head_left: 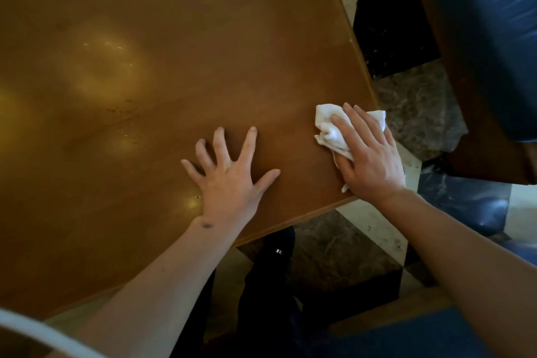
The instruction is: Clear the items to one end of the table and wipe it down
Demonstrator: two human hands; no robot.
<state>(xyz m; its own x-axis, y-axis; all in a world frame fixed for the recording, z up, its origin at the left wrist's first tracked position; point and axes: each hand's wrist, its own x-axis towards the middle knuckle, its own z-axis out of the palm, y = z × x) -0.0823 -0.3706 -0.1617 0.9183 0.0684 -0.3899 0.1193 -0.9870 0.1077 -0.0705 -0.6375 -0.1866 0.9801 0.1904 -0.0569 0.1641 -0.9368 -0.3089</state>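
Note:
A brown wooden table [162,46] fills most of the view, its near right corner at the lower right. My right hand [369,154] presses flat on a crumpled white cloth [329,132] close to that corner, fingers pointing up and left. My left hand [229,174] rests palm down on the bare tabletop just left of the cloth, fingers spread wide, holding nothing. A few dark specks and crumbs [122,109] lie on the wood at mid left. No other items show on the visible tabletop.
Blue upholstered seats [494,38] stand to the right of the table, another blue cushion [421,334] at the bottom right. Patterned dark and light floor tiles [418,107] show beyond the table edge. My dark trousers [267,285] are below the edge. A white curved rim [37,334] crosses the bottom left corner.

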